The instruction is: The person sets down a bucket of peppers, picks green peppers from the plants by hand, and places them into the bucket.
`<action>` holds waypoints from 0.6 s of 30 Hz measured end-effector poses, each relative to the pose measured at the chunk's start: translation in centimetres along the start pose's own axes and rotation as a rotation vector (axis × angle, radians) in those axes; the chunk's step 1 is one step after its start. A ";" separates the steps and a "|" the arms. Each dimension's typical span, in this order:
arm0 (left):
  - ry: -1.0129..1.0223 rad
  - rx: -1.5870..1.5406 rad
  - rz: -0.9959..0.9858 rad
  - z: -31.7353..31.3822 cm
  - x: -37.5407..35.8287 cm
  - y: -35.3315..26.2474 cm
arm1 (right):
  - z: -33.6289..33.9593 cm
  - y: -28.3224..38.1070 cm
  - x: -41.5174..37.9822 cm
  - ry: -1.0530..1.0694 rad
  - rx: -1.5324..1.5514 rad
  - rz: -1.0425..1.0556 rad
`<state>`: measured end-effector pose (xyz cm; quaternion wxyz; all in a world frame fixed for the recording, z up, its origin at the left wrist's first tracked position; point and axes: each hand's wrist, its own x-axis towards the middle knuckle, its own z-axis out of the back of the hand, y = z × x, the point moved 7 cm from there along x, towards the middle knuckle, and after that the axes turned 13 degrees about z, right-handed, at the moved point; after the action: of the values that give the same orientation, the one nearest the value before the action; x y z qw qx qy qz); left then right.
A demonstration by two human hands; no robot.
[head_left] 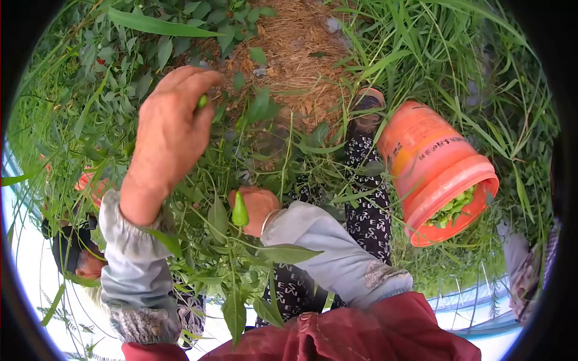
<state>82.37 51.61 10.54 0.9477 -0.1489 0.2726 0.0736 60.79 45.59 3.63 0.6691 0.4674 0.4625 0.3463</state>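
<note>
My left hand (168,129) is raised among the pepper plants at the left, its back toward me. Its thumb and fingers pinch a small green pepper (202,101). Lower and nearer the middle is my right hand (257,209), curled, with its fingers mostly hidden by leaves and a pepper; what they hold cannot be made out. In front of it a bright green pepper (239,210) stands upright on a leafy pepper plant (233,301). An orange bucket (421,144) leans at the right, its mouth toward me, with green peppers (451,207) inside.
Dry straw (301,54) covers the ground between the rows. Tall grass (415,36) grows around the bucket. My shoe (367,102) and patterned trouser leg (364,180) are beside it. Another person (72,253) in a dark cap is at the left edge, near a red-orange object (91,185).
</note>
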 end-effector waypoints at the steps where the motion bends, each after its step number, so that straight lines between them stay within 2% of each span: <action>1: 0.121 0.007 -0.003 -4.1 1.9 0.8 | -0.2 0.0 0.1 0.020 -0.022 0.002; 2: 0.195 0.043 0.003 -8.6 3.8 2.1 | -0.6 -0.1 0.1 0.037 -0.045 -0.002; 3: 0.250 0.089 0.098 -12.7 5.2 3.5 | -1.6 -0.2 -0.1 -0.125 -0.123 0.029; 5: 0.395 0.314 0.111 -19.3 6.5 5.6 | -3.3 -0.8 -0.4 -0.155 -0.077 -0.001; 7: 0.460 0.402 0.098 -23.8 5.9 6.4 | -4.5 -1.6 -0.8 -0.191 -0.027 -0.037; 10: 0.604 0.588 0.076 -28.2 4.1 7.2 | -5.8 -2.6 -1.8 -0.441 0.440 0.008; 11: 0.684 0.686 0.060 -29.3 3.2 7.5 | -7.6 -3.0 -1.5 -0.324 0.420 -0.103; 12: 0.687 0.685 0.058 -29.6 3.0 7.3 | -7.9 -3.3 -1.2 -0.323 0.421 -0.106; 14: 0.805 0.785 0.204 -29.9 2.5 8.3 | -8.9 -3.5 -0.8 -0.193 0.424 -0.077; 15: 0.805 0.784 0.209 -29.7 2.2 8.5 | -8.5 -3.3 -0.7 -0.148 0.425 -0.065; 17: 0.728 0.660 0.127 -29.2 2.3 7.9 | -4.7 -2.1 -0.7 0.096 0.124 -0.022; 18: 0.754 0.556 0.114 -28.9 2.3 7.8 | -8.6 -3.4 -0.7 0.022 0.089 -0.102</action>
<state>68.33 49.85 -15.91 0.7811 0.1093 0.6148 -0.0093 52.56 46.51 -0.51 0.6592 0.4689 0.5080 0.2959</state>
